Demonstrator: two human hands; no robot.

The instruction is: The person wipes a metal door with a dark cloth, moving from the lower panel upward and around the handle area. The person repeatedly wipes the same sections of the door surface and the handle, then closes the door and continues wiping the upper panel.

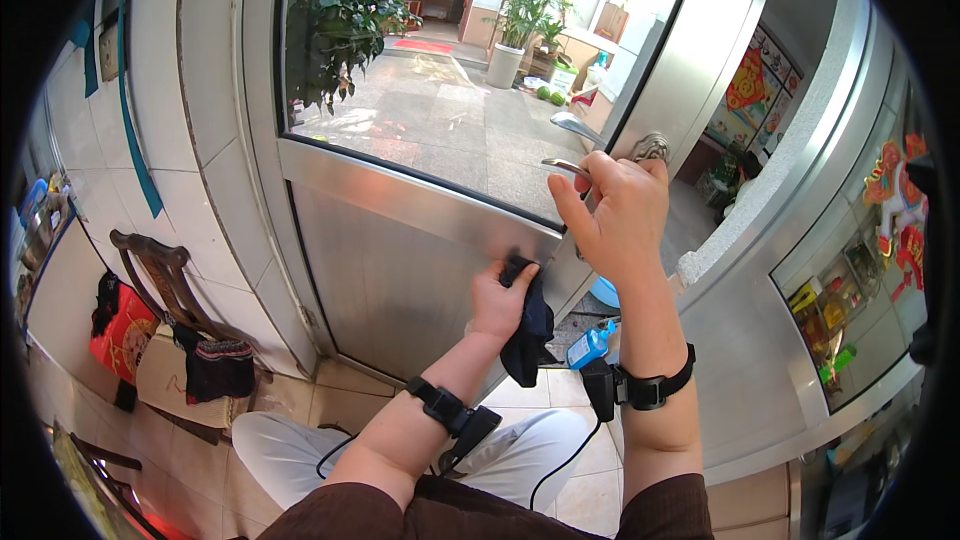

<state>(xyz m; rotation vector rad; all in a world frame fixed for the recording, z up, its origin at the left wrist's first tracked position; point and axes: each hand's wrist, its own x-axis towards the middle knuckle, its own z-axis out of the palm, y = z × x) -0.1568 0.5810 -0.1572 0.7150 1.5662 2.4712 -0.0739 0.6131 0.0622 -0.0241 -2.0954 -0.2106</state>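
My left hand (496, 301) pinches a dark cloth (527, 349) between thumb and fingers. The cloth's upper end touches the brushed-metal door (390, 262) just below its glass pane, and the rest hangs down. My right hand (628, 221) is wrapped around the metal lever handle (564, 164) near the door's edge; part of the lever is hidden under the fingers. A second lever (577, 126), or its reflection in the glass, shows just above; I cannot tell which. The door stands ajar, with a gap along its right edge.
A blue pump bottle (589, 346) stands on the floor by the door's lower edge, near a blue basin (604, 292). At left is a wooden chair (161, 262) with a cushion and cloths. The metal frame of another glazed panel (739, 360) rises at right. Potted plants (507, 64) stand outside.
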